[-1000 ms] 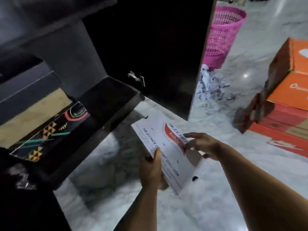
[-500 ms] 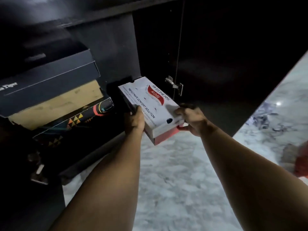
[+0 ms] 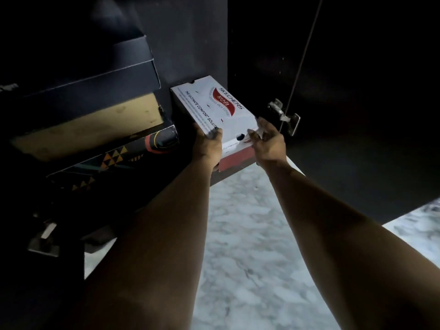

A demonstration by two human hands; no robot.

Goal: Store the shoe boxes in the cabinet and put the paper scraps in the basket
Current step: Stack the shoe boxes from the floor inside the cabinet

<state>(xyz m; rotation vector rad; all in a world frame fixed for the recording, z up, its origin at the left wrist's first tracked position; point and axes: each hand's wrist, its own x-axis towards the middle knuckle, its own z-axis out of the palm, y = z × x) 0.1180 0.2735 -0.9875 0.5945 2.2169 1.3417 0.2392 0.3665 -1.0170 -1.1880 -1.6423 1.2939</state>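
Note:
A white shoe box (image 3: 212, 108) with red print and a red base lies partly inside the dark cabinet (image 3: 195, 44), on its bottom shelf, to the right of a stack of boxes. My left hand (image 3: 207, 145) grips the box's near left corner, thumb on the lid. At the near right corner my right hand (image 3: 269, 144) holds the box, fingers on the lid's edge. The stack holds a dark blue box (image 3: 90, 77) on top, a tan box (image 3: 95, 125) under it and a black patterned box (image 3: 114, 158) lowest. No paper scraps or basket are in view.
The cabinet's open door (image 3: 357, 91) stands to the right, with a metal hinge (image 3: 284, 116) just beyond my right hand. Another hinge (image 3: 45, 236) sits at the lower left. White marble floor (image 3: 250, 246) lies below.
The white box has gone from held over the floor to pushed onto the cabinet's bottom shelf beside the stack. My view turned left; the pink basket, scraps and orange boxes dropped out of sight.

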